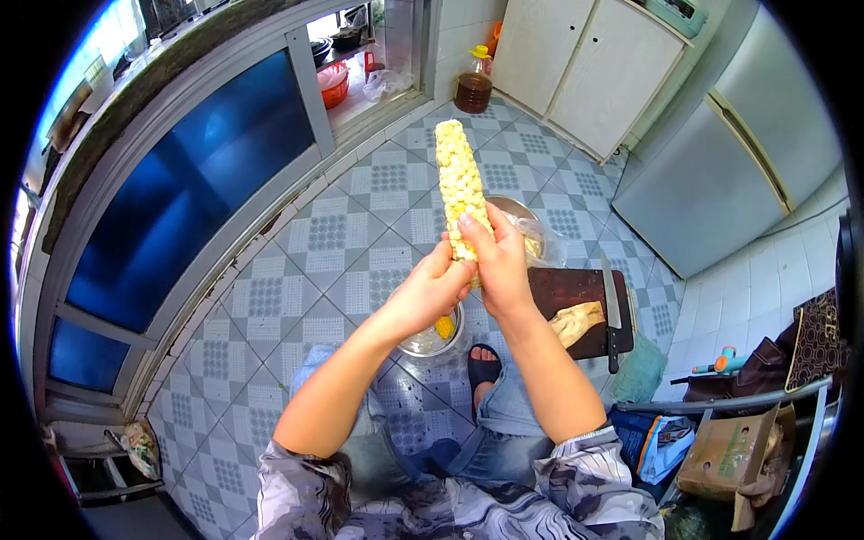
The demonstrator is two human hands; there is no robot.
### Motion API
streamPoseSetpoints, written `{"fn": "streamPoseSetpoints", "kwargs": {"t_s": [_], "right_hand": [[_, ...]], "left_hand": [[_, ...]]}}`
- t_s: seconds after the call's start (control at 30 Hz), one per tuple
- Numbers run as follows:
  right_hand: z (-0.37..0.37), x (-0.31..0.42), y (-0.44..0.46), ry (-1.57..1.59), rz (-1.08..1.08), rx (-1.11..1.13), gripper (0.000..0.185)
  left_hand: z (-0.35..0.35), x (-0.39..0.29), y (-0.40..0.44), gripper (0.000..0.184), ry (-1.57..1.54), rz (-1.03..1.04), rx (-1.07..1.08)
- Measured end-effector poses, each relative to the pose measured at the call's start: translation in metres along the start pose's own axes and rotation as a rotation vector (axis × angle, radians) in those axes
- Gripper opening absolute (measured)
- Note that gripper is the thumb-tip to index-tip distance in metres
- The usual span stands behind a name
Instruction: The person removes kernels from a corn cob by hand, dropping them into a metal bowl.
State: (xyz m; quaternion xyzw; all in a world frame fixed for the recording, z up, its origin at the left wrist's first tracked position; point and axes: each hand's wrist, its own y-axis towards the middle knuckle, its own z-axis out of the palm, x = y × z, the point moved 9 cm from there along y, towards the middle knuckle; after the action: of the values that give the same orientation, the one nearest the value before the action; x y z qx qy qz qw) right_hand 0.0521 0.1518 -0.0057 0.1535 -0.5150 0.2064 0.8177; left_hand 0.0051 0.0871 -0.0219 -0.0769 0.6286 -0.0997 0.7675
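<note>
A pale yellow corn cob (457,175) points up and away from me, held by its near end. My left hand (434,283) is closed around the bottom of the cob, thumb pressed against it. Slightly higher on the right side, my right hand (499,261) also grips the cob, its thumb lying on the kernels. Below my hands stands a metal bowl (432,346) with something yellow in it, partly hidden by my left wrist. Behind my right hand a second metal bowl (513,209) with a plastic bag (549,245) is partly covered.
To the right, a dark cutting board (567,290) carries a knife (612,306) and a pale, wrinkled piece (577,322). An oil jug (473,83) stands by the white cabinet (540,45). A fridge (720,153) is at right, a shelf with a cardboard box (731,454) at lower right.
</note>
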Motion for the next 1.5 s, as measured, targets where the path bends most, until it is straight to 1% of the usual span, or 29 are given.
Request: {"fn": "streamPoseSetpoints", "kwargs": {"t_s": [0.07,0.1,0.17,0.2,0.27,0.3,0.37,0.4,0.47,0.5,0.57,0.6,0.67,0.9,0.97,1.07,1.1,1.17,1.2,1.27,1.3,1.37,1.5], "right_hand": [[0.001,0.007,-0.001,-0.116,-0.111,-0.021,0.045],[0.004,0.006,-0.001,-0.114,-0.110,-0.022,0.045],[0.007,0.015,-0.004,-0.213,-0.199,-0.054,0.041],[0.005,0.014,-0.005,-0.198,-0.199,-0.055,0.041],[0.002,0.016,-0.005,-0.210,-0.215,-0.070,0.036],[-0.001,0.020,-0.004,-0.219,-0.218,-0.068,0.036],[0.000,0.012,-0.002,-0.069,-0.060,-0.016,0.028],[0.001,0.012,-0.002,-0.066,-0.060,-0.014,0.028],[0.001,0.010,0.000,-0.058,-0.031,-0.016,0.026],[0.002,0.010,0.000,-0.058,-0.032,-0.015,0.026],[0.002,0.011,0.001,-0.060,-0.062,-0.010,0.026],[0.002,0.010,0.000,-0.059,-0.062,-0.010,0.026],[0.002,0.010,0.000,-0.088,-0.072,-0.018,0.025],[-0.001,0.009,0.002,-0.045,-0.044,-0.029,0.024],[0.000,0.009,0.004,-0.032,-0.045,0.006,0.025],[0.005,0.014,0.002,-0.051,-0.083,0.025,0.028],[0.005,0.014,0.002,-0.051,-0.082,0.026,0.028],[0.007,0.018,0.000,-0.105,-0.118,0.072,0.035],[0.008,0.020,-0.001,-0.105,-0.117,0.072,0.035],[0.014,0.025,-0.004,-0.130,-0.135,0.110,0.043],[0.014,0.024,-0.004,-0.131,-0.134,0.110,0.043],[0.015,0.030,-0.005,-0.177,-0.218,0.117,0.049],[0.020,0.036,-0.009,-0.269,-0.290,0.113,0.051]], "left_hand": [[-0.002,-0.009,-0.002,0.031,0.061,0.120,-0.073],[-0.003,-0.013,-0.003,0.031,0.082,0.159,-0.098],[-0.002,-0.017,-0.004,0.030,0.103,0.187,-0.106],[0.000,-0.018,-0.005,0.030,0.113,0.194,-0.110],[0.003,-0.012,-0.004,0.031,0.011,0.130,-0.049],[0.002,-0.011,-0.002,0.031,0.005,0.136,-0.046],[0.000,-0.004,-0.003,0.032,-0.004,0.080,-0.006],[-0.004,-0.006,-0.003,0.032,-0.001,0.079,-0.008],[0.001,0.000,-0.002,0.032,-0.252,-0.050,0.098],[0.002,-0.002,-0.002,0.032,-0.251,-0.049,0.098],[0.002,-0.003,-0.002,0.035,-0.351,-0.083,0.058],[0.002,-0.001,-0.002,0.035,-0.351,-0.083,0.057],[0.002,0.002,0.001,0.035,-0.237,-0.063,0.084],[0.000,-0.001,0.000,0.034,-0.192,-0.010,0.100],[0.001,0.002,0.002,0.034,-0.317,-0.065,0.121],[0.003,-0.004,-0.001,0.032,-0.335,-0.047,0.109],[0.003,-0.003,-0.001,0.032,-0.336,-0.047,0.109],[0.005,-0.004,0.000,0.031,-0.311,-0.030,0.114],[0.005,-0.004,0.000,0.031,-0.312,-0.029,0.114],[0.005,-0.004,-0.001,0.031,-0.296,-0.021,0.134],[0.007,-0.005,-0.002,0.031,-0.297,-0.021,0.133],[0.004,-0.008,-0.003,0.031,-0.288,-0.015,0.041],[0.002,-0.009,-0.003,0.030,-0.267,0.009,0.027]]}}
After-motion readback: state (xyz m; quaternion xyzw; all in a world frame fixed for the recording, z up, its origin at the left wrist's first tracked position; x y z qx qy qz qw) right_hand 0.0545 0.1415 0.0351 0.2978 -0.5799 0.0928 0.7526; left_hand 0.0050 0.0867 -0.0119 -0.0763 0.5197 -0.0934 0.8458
